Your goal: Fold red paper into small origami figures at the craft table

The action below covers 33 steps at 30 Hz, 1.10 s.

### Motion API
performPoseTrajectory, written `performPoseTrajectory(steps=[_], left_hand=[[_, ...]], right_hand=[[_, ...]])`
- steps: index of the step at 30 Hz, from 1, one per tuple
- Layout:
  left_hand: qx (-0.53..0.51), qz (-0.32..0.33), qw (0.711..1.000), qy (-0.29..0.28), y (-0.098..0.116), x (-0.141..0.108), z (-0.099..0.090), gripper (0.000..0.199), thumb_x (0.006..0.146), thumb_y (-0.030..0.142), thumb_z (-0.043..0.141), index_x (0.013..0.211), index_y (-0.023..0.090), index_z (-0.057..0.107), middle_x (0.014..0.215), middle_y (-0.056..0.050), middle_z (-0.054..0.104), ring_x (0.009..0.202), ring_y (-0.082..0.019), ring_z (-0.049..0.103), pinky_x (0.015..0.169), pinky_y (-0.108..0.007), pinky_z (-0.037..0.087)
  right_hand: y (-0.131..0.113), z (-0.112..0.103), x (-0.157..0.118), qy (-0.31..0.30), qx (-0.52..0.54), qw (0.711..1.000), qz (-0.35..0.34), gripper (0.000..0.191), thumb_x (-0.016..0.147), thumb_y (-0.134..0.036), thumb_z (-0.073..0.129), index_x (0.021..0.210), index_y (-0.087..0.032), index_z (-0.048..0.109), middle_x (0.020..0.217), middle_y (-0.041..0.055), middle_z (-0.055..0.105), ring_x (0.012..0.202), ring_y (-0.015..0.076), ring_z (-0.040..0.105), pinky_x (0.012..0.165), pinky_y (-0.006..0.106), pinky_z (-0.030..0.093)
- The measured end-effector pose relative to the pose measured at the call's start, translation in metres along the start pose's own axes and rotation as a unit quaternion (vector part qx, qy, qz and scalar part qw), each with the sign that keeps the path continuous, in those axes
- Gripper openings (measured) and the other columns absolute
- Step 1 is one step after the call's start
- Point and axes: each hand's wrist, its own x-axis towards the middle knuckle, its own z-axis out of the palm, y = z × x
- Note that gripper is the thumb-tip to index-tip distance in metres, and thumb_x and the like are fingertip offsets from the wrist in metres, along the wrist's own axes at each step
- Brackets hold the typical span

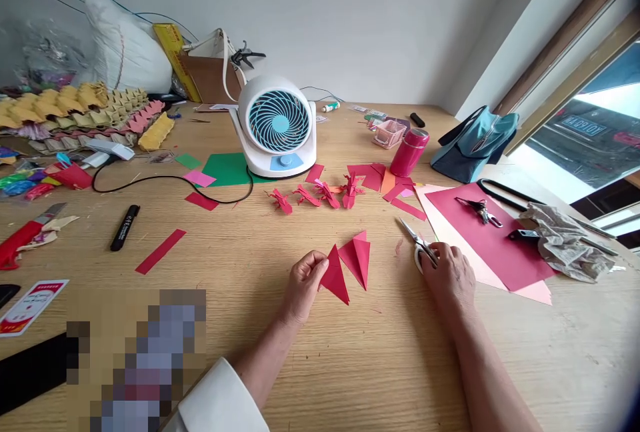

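My left hand (303,285) pinches the edge of a folded red paper triangle (337,280) between thumb and fingers, just above the table. Right beside it is a second folded red paper piece (358,260) with pointed ends; whether the two are joined I cannot tell. My right hand (453,279) rests on the table with its fingers curled over the handles of a pair of scissors (413,233). The blades point away and to the left. Behind the folded pieces, several small red folded-paper figures (328,193) stand in a row.
A white fan (280,122) stands behind the figures, its black cord running left. Red paper sheets (480,232) lie right, with small scissors (481,211) on top. A pink bottle (410,152) and blue bag (473,145) stand farther back. Left lie a marker (125,227) and a red strip (161,251).
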Motion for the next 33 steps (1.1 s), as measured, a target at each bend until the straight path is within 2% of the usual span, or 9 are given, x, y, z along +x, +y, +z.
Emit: performPoseTrajectory(steps=[3,5,8,10,12,14,17,22,33], left_hand=[[0.018,-0.007,1.0,0.001,0.001,-0.001,0.0,0.029,0.084,0.043,0.059,0.072,0.018,0.05,0.062,0.004,0.039,0.055,-0.008,0.034,0.048,-0.018,0.032],[0.027,-0.007,1.0,0.0,0.001,-0.001,0.001,0.029,0.084,0.043,0.058,0.072,0.018,0.049,0.062,0.004,0.04,0.055,-0.009,0.035,0.048,-0.018,0.032],[0.035,-0.007,0.999,0.002,0.001,-0.002,0.001,0.028,0.085,0.042,0.057,0.073,0.018,0.049,0.062,0.005,0.041,0.054,-0.008,0.035,0.048,-0.019,0.032],[0.038,-0.009,0.999,0.005,0.002,-0.003,0.001,0.028,0.086,0.041,0.057,0.073,0.018,0.05,0.061,0.005,0.041,0.054,-0.008,0.034,0.048,-0.019,0.031],[0.039,-0.011,0.999,0.006,0.003,-0.004,0.002,0.028,0.086,0.041,0.057,0.074,0.018,0.05,0.06,0.005,0.041,0.053,-0.007,0.034,0.049,-0.019,0.031],[0.036,-0.011,0.999,0.008,0.004,-0.005,0.002,0.028,0.087,0.041,0.057,0.074,0.018,0.05,0.059,0.006,0.04,0.052,-0.007,0.033,0.049,-0.019,0.029],[0.031,-0.016,0.999,0.012,0.007,-0.006,0.004,0.028,0.088,0.042,0.056,0.075,0.018,0.05,0.057,0.007,0.039,0.05,-0.007,0.031,0.048,-0.019,0.027],[0.044,-0.027,0.998,0.018,0.008,-0.009,0.004,0.028,0.088,0.041,0.057,0.074,0.018,0.049,0.057,0.006,0.037,0.051,-0.007,0.029,0.048,-0.02,0.025],[0.057,0.019,0.998,0.01,0.007,-0.006,-0.006,0.028,0.088,0.032,0.054,0.066,0.018,0.044,0.067,0.003,0.035,0.063,-0.011,0.032,0.058,-0.023,0.031]], right_hand=[[0.004,-0.002,0.002,0.034,-0.005,0.999,-0.005,0.024,0.089,-0.03,0.053,0.107,-0.019,0.064,0.101,0.0115,0.062,0.091,0.0269,0.054,0.072,0.035,0.036],[0.001,-0.006,0.001,0.089,0.013,0.996,-0.017,0.024,0.089,-0.026,0.052,0.109,-0.019,0.064,0.103,0.0129,0.062,0.094,0.0284,0.054,0.074,0.037,0.037],[-0.019,-0.013,-0.01,0.153,0.112,0.977,-0.102,0.02,0.092,-0.025,0.051,0.106,-0.018,0.063,0.101,0.0118,0.063,0.094,0.0269,0.056,0.08,0.039,0.04],[-0.042,-0.017,-0.026,0.122,0.202,0.952,-0.196,0.018,0.092,-0.02,0.05,0.107,-0.02,0.061,0.099,0.0098,0.064,0.094,0.0247,0.058,0.083,0.039,0.042],[-0.065,-0.02,-0.047,0.053,0.278,0.922,-0.264,0.021,0.094,-0.016,0.048,0.11,-0.021,0.059,0.098,0.0085,0.063,0.091,0.0229,0.058,0.081,0.037,0.043],[-0.082,-0.022,-0.067,-0.035,0.336,0.887,-0.316,0.022,0.095,-0.012,0.046,0.111,-0.022,0.058,0.096,0.0081,0.062,0.086,0.0207,0.058,0.075,0.034,0.044],[-0.092,-0.021,-0.085,-0.097,0.371,0.847,-0.367,0.019,0.095,-0.01,0.045,0.105,-0.021,0.057,0.086,0.0049,0.061,0.074,0.0177,0.055,0.067,0.03,0.041],[-0.092,-0.022,-0.085,-0.105,0.401,0.844,-0.341,0.013,0.095,-0.01,0.047,0.094,-0.02,0.054,0.074,0.0015,0.057,0.065,0.015,0.052,0.061,0.027,0.037],[-0.098,-0.024,-0.08,-0.14,0.424,0.854,-0.268,0.015,0.094,-0.016,0.049,0.08,-0.02,0.052,0.066,-0.0014,0.053,0.06,0.0124,0.047,0.059,0.025,0.033]])
